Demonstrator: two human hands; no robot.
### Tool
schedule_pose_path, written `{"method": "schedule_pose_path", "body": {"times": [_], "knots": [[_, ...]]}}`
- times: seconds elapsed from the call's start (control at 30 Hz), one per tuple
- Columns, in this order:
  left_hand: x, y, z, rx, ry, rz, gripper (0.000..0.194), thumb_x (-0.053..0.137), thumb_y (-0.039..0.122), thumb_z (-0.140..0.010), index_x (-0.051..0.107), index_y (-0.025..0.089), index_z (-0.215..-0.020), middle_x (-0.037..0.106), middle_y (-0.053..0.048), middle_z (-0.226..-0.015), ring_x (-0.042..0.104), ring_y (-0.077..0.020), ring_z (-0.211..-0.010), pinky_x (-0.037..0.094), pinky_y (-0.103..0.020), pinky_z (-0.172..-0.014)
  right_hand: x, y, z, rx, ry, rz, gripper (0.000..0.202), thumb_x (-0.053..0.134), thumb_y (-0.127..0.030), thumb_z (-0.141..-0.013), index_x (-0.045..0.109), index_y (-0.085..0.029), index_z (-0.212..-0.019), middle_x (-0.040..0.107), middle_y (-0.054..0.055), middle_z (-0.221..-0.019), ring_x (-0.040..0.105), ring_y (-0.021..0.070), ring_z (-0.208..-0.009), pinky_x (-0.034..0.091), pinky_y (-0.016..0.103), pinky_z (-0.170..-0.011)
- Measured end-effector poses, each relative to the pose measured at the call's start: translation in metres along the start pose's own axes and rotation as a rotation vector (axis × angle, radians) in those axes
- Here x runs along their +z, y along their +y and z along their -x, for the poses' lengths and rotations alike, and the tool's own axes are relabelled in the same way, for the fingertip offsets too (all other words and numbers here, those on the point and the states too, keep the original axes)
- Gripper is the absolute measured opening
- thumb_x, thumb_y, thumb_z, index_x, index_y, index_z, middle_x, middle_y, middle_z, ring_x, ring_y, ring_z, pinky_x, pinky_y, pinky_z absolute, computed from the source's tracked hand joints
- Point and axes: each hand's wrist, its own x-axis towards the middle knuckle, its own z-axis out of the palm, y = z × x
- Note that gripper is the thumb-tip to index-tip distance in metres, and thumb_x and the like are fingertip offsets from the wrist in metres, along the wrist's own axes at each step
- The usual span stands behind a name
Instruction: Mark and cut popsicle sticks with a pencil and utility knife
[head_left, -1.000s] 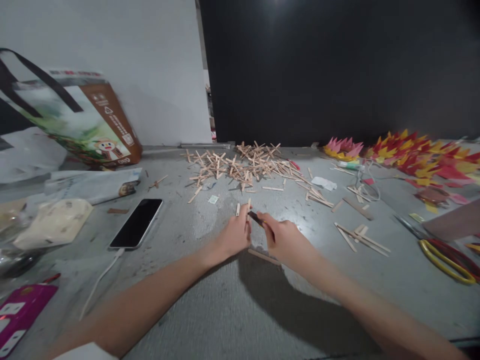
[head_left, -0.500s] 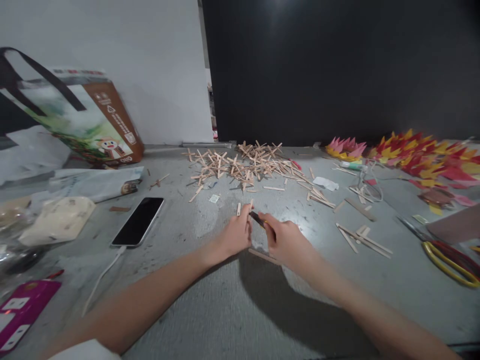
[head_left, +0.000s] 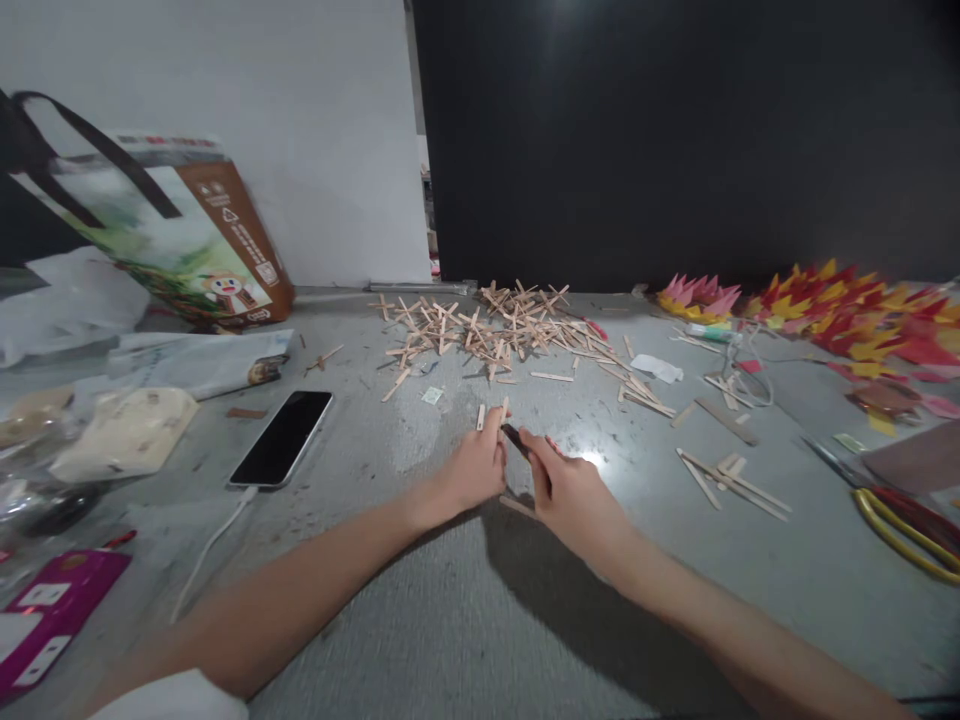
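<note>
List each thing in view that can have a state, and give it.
Left hand, closed around a wooden stick
Right hand, gripping a dark-tipped tool
Tool, tip near the stick; contact unclear
Phone, face up, screen dark
White cable, plugged into phone
Printed bag, standing, handles up
Scissors, lying down; blade opening unclear
Crossed sticks, heaped loosely

Loose white fabric sleeve (head_left: 172,697), one, left side: plain where visible, curved hem, remainder cut off by the lower edge. Slender bare left forearm (head_left: 315,590), one: tapering to the wrist. Slender bare right forearm (head_left: 720,620), one: likewise. Bare left hand (head_left: 476,468), one. Bare right hand (head_left: 579,500), one.
</note>
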Motion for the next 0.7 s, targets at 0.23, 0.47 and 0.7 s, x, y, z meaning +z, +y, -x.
{"method": "schedule_pose_path", "body": {"times": [0.23, 0.47, 0.7], "knots": [[0.001, -0.002, 0.000, 0.002, -0.005, -0.041, 0.056, 0.051, 0.011, -0.091, 0.037, 0.015, -0.145, 0.062, 0.001, -0.076, 0.062, -0.0179, -0.065, 0.042, -0.028, -0.063, -0.038, 0.005, -0.030, -0.069, -0.090, -0.028, 0.037, 0.046, -0.013, -0.098, 0.074, -0.024, -0.122, 0.082, 0.008, -0.094, 0.074, 0.0191, -0.073, 0.037, 0.026, -0.062], [-0.001, 0.001, 0.000, 0.001, 0.005, -0.044, 0.049, 0.048, 0.010, -0.093, 0.041, 0.014, -0.141, 0.063, -0.002, -0.078, 0.063, -0.0188, -0.067, 0.045, -0.031, -0.069, -0.004, 0.004, -0.006, 0.005, -0.008, -0.020, 0.044, 0.039, -0.020, -0.103, 0.063, -0.019, -0.140, 0.081, 0.010, -0.090, 0.071, 0.0211, -0.060, 0.040, 0.028, -0.058], [-0.002, 0.004, 0.003, 0.009, -0.048, -0.040, 0.060, 0.048, 0.009, -0.092, 0.035, 0.015, -0.150, 0.062, 0.000, -0.076, 0.062, -0.0179, -0.067, 0.044, -0.028, -0.066, -0.022, 0.005, -0.012, -0.029, -0.052, 0.022, 0.041, 0.043, -0.018, -0.101, 0.068, -0.022, -0.133, 0.082, 0.009, -0.092, 0.073, 0.0204, -0.066, 0.042, 0.028, -0.061]]}}
